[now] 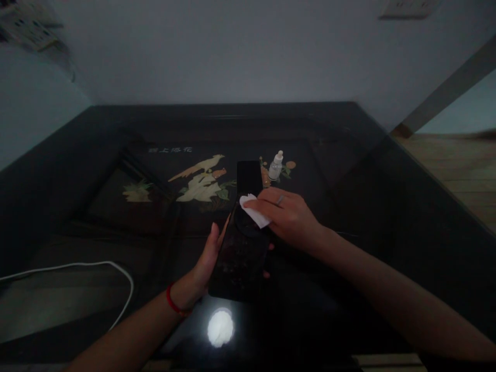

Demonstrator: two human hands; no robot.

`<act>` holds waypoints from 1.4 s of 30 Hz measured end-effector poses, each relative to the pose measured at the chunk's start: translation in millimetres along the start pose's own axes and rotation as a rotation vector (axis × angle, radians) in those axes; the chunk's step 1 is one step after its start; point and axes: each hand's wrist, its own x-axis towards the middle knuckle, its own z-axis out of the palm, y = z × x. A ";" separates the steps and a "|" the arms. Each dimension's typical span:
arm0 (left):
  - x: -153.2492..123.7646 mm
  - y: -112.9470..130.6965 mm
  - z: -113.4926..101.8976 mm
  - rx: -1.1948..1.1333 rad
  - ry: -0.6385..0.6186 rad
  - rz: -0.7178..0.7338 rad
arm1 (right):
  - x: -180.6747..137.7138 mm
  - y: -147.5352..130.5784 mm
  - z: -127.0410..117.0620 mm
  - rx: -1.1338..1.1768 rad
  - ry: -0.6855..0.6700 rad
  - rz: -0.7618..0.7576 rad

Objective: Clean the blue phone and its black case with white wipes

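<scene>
My left hand [205, 261] is wrapped round a dark smartphone [240, 263], thumb along its left edge and fingertips showing past the right edge. The phone is tilted, with its dark glossy face towards me. Pinched in my right hand [289, 214], which wears a ring, is a folded white wipe [256, 214] that presses on the upper part of the phone. Just beyond, a second dark flat rectangle [249, 175] lies on the table; its kind is unclear. A small white dropper bottle [276, 166] stands upright past my right hand.
The glossy black table [333, 124] carries a bird-and-flower picture [201, 186] and reflects a bright round light [220, 327]. A white cable [129, 284] curves across the left side. Behind the table is a wall with a socket [408, 8]; a power strip [29, 28] is at upper left.
</scene>
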 end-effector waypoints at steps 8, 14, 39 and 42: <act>1.6 -2.3 -2.9 -0.060 0.042 0.087 | -36.2 -21.1 -5.3 0.082 0.018 0.036; 2.6 -5.9 -5.5 -0.075 0.199 0.158 | -23.7 -37.8 -3.1 0.132 0.043 -0.097; -0.8 -0.4 4.0 0.018 0.045 0.081 | 6.3 2.4 5.4 0.096 0.036 0.076; -2.2 1.9 4.7 0.034 0.052 0.118 | -1.5 5.8 2.5 0.187 0.047 0.198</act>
